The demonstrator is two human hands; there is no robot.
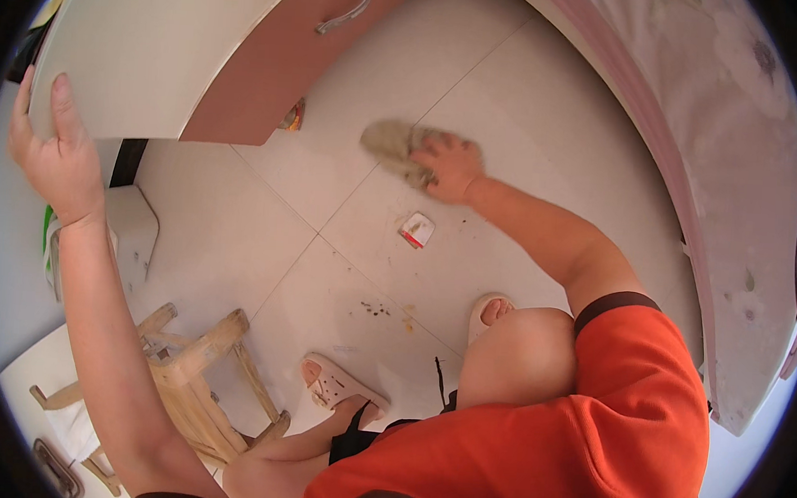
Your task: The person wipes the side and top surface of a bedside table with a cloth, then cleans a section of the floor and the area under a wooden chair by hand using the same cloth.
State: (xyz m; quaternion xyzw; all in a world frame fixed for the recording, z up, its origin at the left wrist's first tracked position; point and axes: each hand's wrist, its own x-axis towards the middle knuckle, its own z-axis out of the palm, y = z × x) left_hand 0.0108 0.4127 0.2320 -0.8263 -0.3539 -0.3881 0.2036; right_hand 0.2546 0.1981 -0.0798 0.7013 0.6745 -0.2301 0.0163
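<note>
My right hand presses a grey-beige cloth flat against the light floor tiles; hand and cloth are a little blurred. Just below the cloth lies a small white and red packet or piece of card with brown stains. Dark crumbs and a yellowish smear are on the tiles nearer my feet. At the upper left, my left hand grips the corner of a white cabinet top, thumb on its upper face and fingers at its outer edge.
A reddish-brown cabinet front has a metal handle; a small can-like item stands beneath. Wooden stool and grey-white bin are at left. A bed with a pink floral cover borders the right. My feet wear pale clogs.
</note>
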